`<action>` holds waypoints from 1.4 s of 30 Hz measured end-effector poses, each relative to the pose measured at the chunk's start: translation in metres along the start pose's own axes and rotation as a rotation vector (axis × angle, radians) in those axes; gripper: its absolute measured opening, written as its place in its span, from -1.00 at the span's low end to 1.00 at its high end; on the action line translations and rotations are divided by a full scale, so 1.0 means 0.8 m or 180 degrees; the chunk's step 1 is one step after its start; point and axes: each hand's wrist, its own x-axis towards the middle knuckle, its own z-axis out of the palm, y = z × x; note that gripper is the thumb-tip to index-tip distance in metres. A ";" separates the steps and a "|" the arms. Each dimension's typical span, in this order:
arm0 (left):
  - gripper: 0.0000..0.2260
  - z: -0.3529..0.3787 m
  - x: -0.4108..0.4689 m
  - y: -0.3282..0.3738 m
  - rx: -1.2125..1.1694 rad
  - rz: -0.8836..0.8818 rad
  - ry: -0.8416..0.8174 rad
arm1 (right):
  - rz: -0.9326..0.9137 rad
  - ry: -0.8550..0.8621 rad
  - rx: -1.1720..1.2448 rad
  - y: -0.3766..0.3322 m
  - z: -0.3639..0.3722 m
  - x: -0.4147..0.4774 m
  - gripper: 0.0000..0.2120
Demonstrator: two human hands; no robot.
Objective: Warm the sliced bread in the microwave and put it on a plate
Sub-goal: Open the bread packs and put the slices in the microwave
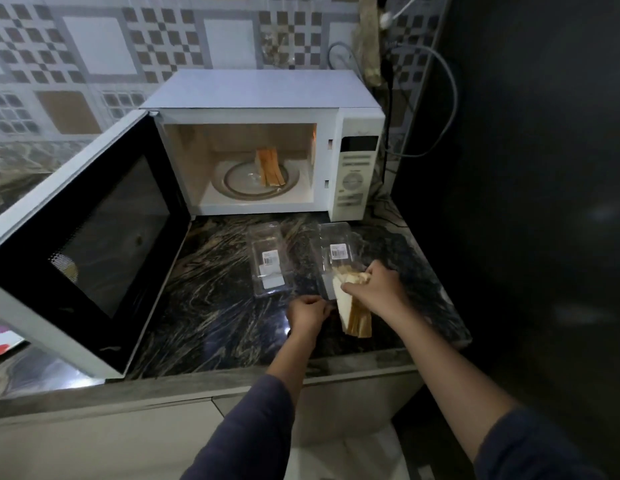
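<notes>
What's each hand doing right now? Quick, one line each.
Left hand: closed, pinching the near end of the clear plastic package.
Right hand: closed around a stack of bread slices, partly out of that package.

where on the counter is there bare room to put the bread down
Free: the dark counter between the open microwave door and the left plastic pack, down to the front edge. Crowded: the right side, where the right pack, both hands and the bread slices sit close together.
</notes>
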 end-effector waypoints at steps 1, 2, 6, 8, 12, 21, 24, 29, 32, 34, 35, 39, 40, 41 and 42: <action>-0.90 -0.001 0.000 -0.002 0.0112 0.0045 0.0033 | 0.0051 0.0007 0.0017 0.007 -0.005 -0.008 -0.57; -0.88 -0.002 -0.001 -0.005 0.0177 0.0086 0.0039 | 0.0082 0.0012 0.0051 0.016 -0.009 -0.015 -0.58; -0.79 -0.007 -0.018 -0.011 0.0426 0.0532 0.0056 | 0.0232 0.0198 0.0291 0.046 -0.024 -0.041 -0.61; -0.84 -0.012 -0.034 -0.015 0.0803 0.0978 0.0103 | 0.0301 0.0318 0.0318 0.058 -0.032 -0.055 -0.61; -0.81 -0.046 -0.047 -0.038 0.2091 0.1961 0.0191 | 0.0306 0.0619 0.0363 0.059 -0.044 -0.080 -0.63; -0.65 -0.155 -0.045 -0.048 0.3125 0.2242 0.0620 | -0.0335 0.1073 0.0408 -0.030 -0.056 -0.086 -0.63; -0.62 -0.178 -0.036 -0.038 0.3268 0.2178 0.0695 | -0.0522 0.0989 0.0406 -0.072 -0.046 -0.072 -0.60; -0.58 -0.192 -0.004 -0.017 0.3363 0.2118 0.0698 | -0.0837 0.0720 0.0461 -0.138 -0.016 -0.017 -0.56; -0.56 -0.191 0.025 0.001 0.3435 0.1973 0.0753 | -0.1025 0.0488 0.0455 -0.176 0.004 0.028 -0.52; -0.55 -0.189 0.048 0.019 0.3482 0.1935 0.0779 | -0.1078 0.0341 0.0449 -0.202 0.017 0.064 -0.49; -0.55 -0.189 0.062 0.030 0.3478 0.1910 0.0768 | -0.1092 0.0274 0.0440 -0.214 0.023 0.083 -0.49; -0.54 -0.190 0.112 0.075 0.3420 0.1687 0.0794 | -0.1139 0.0165 0.0316 -0.263 0.047 0.154 -0.55; -0.54 -0.191 0.124 0.085 0.3402 0.1659 0.0815 | -0.1113 0.0156 0.0232 -0.274 0.053 0.169 -0.55; -0.54 -0.190 0.135 0.093 0.3403 0.1651 0.0840 | -0.1087 0.0130 0.0159 -0.283 0.061 0.185 -0.53; -0.54 -0.189 0.146 0.099 0.3411 0.1667 0.0872 | -0.1063 0.0085 0.0111 -0.291 0.069 0.199 -0.50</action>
